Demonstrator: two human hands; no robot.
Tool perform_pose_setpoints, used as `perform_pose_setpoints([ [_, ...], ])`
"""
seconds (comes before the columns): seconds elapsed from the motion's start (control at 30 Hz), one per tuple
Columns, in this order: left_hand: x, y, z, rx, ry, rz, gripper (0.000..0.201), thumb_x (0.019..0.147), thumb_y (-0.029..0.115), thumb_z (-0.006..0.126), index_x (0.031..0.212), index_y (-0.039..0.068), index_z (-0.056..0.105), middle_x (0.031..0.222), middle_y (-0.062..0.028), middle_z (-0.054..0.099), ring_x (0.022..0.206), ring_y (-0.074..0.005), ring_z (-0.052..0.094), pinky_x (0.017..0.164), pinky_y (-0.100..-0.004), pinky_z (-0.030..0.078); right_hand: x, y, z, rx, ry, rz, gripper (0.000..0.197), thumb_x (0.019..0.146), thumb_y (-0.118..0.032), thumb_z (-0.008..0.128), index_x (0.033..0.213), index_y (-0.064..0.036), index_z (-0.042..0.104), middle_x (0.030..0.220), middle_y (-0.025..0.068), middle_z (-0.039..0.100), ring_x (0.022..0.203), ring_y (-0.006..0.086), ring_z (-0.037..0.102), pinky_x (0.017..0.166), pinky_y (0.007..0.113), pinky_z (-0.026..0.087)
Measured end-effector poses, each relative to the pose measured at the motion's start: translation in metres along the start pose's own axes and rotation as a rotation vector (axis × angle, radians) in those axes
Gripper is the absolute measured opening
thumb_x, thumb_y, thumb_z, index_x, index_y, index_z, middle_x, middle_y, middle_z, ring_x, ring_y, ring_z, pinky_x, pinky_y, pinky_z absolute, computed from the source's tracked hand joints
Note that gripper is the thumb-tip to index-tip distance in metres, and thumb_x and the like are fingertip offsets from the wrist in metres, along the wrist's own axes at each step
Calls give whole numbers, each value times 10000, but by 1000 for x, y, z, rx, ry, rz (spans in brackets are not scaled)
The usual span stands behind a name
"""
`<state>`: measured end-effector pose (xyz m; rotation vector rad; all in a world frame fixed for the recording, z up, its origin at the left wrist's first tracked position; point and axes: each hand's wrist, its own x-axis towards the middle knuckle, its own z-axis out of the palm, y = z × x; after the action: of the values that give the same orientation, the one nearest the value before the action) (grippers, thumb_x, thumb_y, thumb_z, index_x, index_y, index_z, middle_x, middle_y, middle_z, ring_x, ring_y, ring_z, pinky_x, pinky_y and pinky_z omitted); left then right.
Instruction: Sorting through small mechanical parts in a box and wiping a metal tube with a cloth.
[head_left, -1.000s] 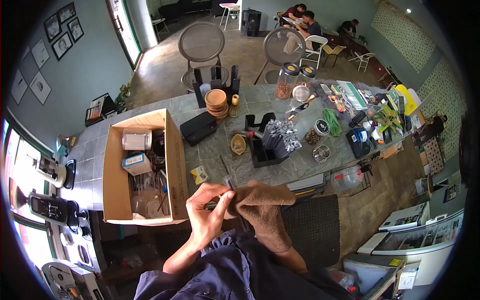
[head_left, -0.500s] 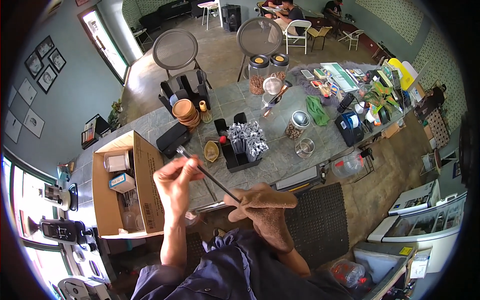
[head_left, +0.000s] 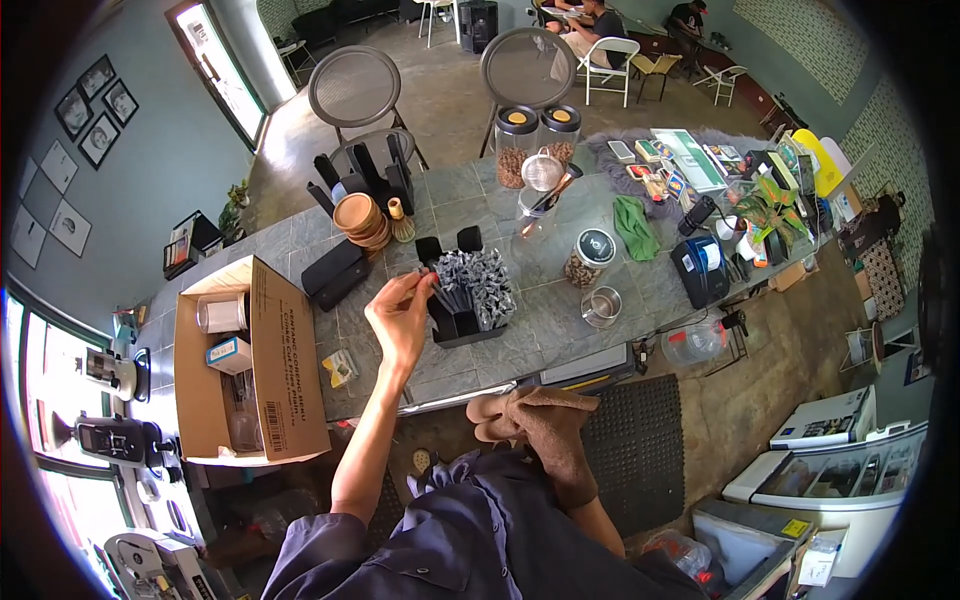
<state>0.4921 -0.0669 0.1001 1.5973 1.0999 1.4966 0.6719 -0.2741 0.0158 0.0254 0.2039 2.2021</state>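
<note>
My left hand (head_left: 402,318) reaches over the counter to the left side of a black cutlery caddy (head_left: 470,338), its thumb and fingers pinched together. Whatever lies between those fingertips is hidden. Several pieces of cutlery with silvery heads (head_left: 480,280) stand packed in the caddy, and dark handles show in its left part. Just behind my fingertips a bit of something red shows. Close to my body, a brown cloth (head_left: 540,420) is bunched around my right hand, which it covers; the hand is closed on the cloth.
An open cardboard box (head_left: 290,370) stands left, beside a small yellow packet (head_left: 340,368). Behind are a black case (head_left: 335,275), stacked wooden coasters (head_left: 362,220) and a bamboo whisk (head_left: 402,222). Jars (head_left: 590,258), a metal cup (head_left: 602,307), and a green cloth (head_left: 634,228) are to the right.
My left hand has moved forward and right to the caddy. The dark-handled piece of cutlery held between both hands has left the brown cloth and is no longer visible as a separate piece.
</note>
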Motion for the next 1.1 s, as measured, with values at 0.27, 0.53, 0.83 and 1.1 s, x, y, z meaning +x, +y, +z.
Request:
perform_pose_setpoints([
  [0.27, -4, -19, 19, 89, 79, 67, 140, 917, 2, 803, 1038, -66, 779, 929, -121, 779, 786, -132, 746, 681, -243, 595, -7, -26, -24, -534, 132, -69, 177, 1082, -176, 522, 1037, -24, 443, 824, -20, 419, 771, 96, 440, 664, 225, 373],
  [0.53, -18, -30, 28, 191, 19, 138, 132, 884, 21, 828, 1005, -19, 792, 926, -128, 753, 764, -188, 730, 635, -308, 614, -5, -9, 45, -1057, 262, -295, 226, 1048, -126, 521, 838, -73, 456, 753, -61, 406, 645, 43, 344, 530, 277, 305],
  [0.83, -37, -61, 30, 310, -49, 104, 175, 882, 40, 825, 1035, -2, 752, 921, -138, 751, 751, -253, 737, 624, -322, 609, 3, -6, 13, -926, 301, -204, 197, 1030, -122, 481, 834, -107, 469, 716, -77, 301, 608, 17, 279, 510, 263, 184],
  [1.1, -40, 0, -10, 256, -39, 29, 338, 863, 46, 850, 1176, 13, 728, 1042, -130, 751, 913, -213, 750, 673, -301, 635, 35, 52, 165, -2889, 758, 102, 303, 892, -336, 703, 1032, -70, 663, 694, 21, 670, 579, 253, 687, 516, 371, 500],
])
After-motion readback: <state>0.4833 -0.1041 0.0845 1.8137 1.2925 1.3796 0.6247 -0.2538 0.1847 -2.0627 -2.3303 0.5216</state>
